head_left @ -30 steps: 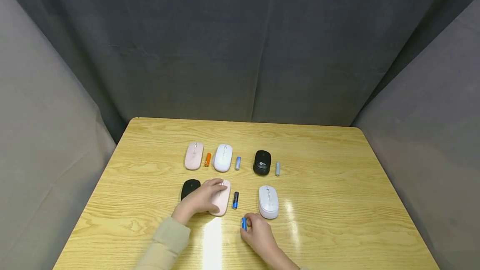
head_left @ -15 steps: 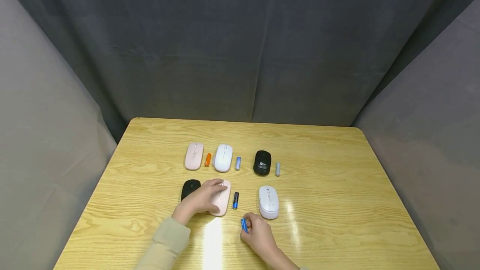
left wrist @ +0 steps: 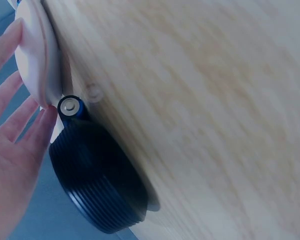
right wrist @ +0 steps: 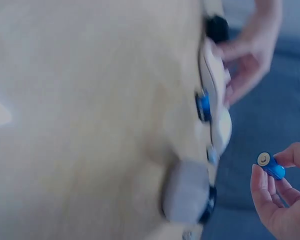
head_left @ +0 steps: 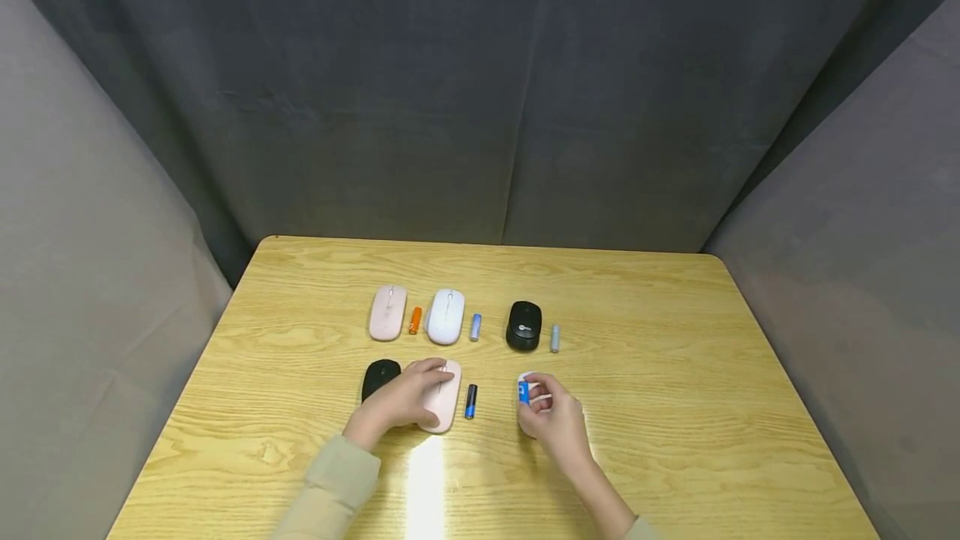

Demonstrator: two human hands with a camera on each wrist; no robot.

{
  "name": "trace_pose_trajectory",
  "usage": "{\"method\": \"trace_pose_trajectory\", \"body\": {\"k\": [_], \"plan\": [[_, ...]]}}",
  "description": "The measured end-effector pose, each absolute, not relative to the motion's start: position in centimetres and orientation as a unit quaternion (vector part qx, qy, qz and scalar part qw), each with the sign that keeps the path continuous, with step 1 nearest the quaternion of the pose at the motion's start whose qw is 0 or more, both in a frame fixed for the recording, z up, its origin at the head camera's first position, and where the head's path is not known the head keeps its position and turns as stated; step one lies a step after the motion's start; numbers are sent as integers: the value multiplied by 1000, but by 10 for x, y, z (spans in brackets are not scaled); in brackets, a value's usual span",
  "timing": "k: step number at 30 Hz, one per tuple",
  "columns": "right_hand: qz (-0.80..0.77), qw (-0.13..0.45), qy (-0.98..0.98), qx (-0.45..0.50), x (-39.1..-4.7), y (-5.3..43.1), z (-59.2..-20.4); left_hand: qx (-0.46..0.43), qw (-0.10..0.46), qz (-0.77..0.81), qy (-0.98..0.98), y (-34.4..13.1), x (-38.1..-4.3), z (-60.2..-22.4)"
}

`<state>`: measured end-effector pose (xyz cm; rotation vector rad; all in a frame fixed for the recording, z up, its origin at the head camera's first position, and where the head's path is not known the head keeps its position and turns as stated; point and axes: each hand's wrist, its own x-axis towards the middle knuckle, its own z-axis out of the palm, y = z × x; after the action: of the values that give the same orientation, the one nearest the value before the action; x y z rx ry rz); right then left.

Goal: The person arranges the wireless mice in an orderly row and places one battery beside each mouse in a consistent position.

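My left hand (head_left: 405, 394) rests with spread fingers on a pale pink mouse (head_left: 444, 397); in the left wrist view, relaxed fingers (left wrist: 5, 95) touch its edge. My right hand (head_left: 558, 423) pinches a blue battery (head_left: 522, 392) between thumb and fingertips, over a white mouse (head_left: 527, 376) that it partly hides. The right wrist view shows the battery (right wrist: 274, 167) tilted, one flat end facing the camera. Between the two hands lies a black-and-blue battery (head_left: 470, 401), right of the pink mouse. A black mouse (head_left: 381, 377) sits partly behind the left hand.
Along the back row stand a pink mouse (head_left: 387, 312), an orange battery (head_left: 416, 321), a white mouse (head_left: 446, 317), a light blue battery (head_left: 476, 327), a black mouse (head_left: 523, 325) and a grey battery (head_left: 555, 338). Another battery (left wrist: 70, 106) lies beside the black mouse near my left hand.
My right hand has moved up and to the right with the blue battery, from the table's front area to over the white mouse. The left hand has stayed on the pink mouse.
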<state>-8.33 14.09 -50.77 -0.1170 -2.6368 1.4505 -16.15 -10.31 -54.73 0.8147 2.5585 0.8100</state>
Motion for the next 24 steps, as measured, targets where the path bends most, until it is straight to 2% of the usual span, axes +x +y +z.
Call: {"method": "trace_pose_trajectory", "body": {"k": [9, 24], "plan": [[459, 73, -879, -105, -107, 177, -510, 286, 168, 284, 899, -104, -162, -549], [402, 19, -904, -144, -113, 205, -551, 287, 166, 284, 900, -104, -161, -547]]}}
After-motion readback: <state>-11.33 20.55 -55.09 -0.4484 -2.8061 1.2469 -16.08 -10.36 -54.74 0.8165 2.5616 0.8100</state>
